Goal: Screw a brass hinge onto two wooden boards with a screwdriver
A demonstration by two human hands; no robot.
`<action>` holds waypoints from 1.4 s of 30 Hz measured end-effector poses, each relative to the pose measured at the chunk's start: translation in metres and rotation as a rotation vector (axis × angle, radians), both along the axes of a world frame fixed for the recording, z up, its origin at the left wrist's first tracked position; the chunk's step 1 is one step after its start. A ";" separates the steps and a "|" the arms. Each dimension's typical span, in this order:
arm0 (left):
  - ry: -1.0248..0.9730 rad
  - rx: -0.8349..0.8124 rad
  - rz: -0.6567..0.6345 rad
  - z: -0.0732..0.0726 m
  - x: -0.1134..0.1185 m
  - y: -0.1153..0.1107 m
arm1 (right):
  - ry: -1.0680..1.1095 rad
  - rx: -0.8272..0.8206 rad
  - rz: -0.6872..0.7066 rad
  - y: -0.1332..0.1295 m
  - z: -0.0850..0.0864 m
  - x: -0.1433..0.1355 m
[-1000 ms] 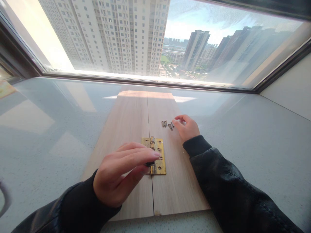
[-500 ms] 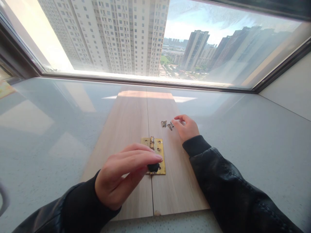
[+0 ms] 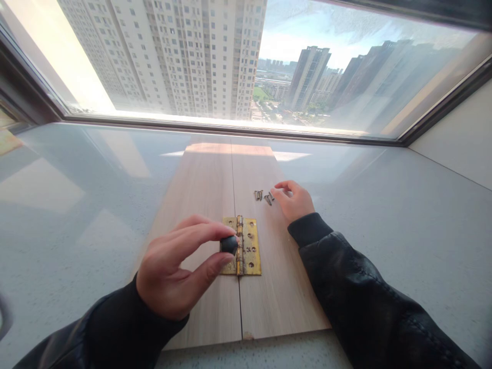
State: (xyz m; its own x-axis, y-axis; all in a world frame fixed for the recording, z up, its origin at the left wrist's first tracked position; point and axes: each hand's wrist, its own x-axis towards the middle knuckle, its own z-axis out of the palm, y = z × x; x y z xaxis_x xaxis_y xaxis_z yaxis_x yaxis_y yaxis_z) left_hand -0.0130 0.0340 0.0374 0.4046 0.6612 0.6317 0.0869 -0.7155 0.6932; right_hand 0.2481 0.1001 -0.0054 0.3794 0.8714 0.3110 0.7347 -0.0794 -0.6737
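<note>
In a pinch between thumb and fingers, my left hand (image 3: 177, 264) holds a small black handle (image 3: 228, 245), seen end-on, over the left leaf of the hinge. Any shaft below it is hidden. The worn brass hinge (image 3: 253, 256) lies opened flat across the seam between two pale wooden boards (image 3: 284, 287), and several holes show in its right leaf. Beyond it, several screws (image 3: 259, 195) lie loose on the right board. At their right side, my right hand (image 3: 295, 201) rests with thumb and forefinger closed at the end of one screw (image 3: 271, 196).
The boards rest on a glossy speckled white sill (image 3: 96, 246). A dark window frame (image 3: 230, 129) runs along the far side, with tall buildings outside. Part of a rounded grey object (image 3: 5, 315) shows at the left edge.
My left hand has moved left with the black handle, from the hinge's right leaf to its left leaf, uncovering the knuckle and right-hand holes. My right hand stays in place.
</note>
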 end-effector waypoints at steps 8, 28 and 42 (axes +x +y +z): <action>-0.111 -0.064 -0.019 -0.006 0.005 -0.004 | 0.001 0.006 0.001 -0.001 0.001 -0.001; -0.044 -0.150 -0.231 0.015 0.007 0.003 | 0.006 0.006 0.005 -0.001 0.002 -0.001; -0.046 -0.216 -0.092 0.012 0.010 -0.004 | 0.007 0.005 0.003 0.000 0.001 -0.001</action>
State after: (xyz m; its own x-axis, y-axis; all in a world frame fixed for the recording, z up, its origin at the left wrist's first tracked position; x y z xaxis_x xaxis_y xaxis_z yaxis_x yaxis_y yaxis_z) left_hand -0.0029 0.0299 0.0498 0.4436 0.7448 0.4985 -0.0071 -0.5533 0.8330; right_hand 0.2471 0.0996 -0.0048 0.3787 0.8711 0.3128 0.7302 -0.0735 -0.6792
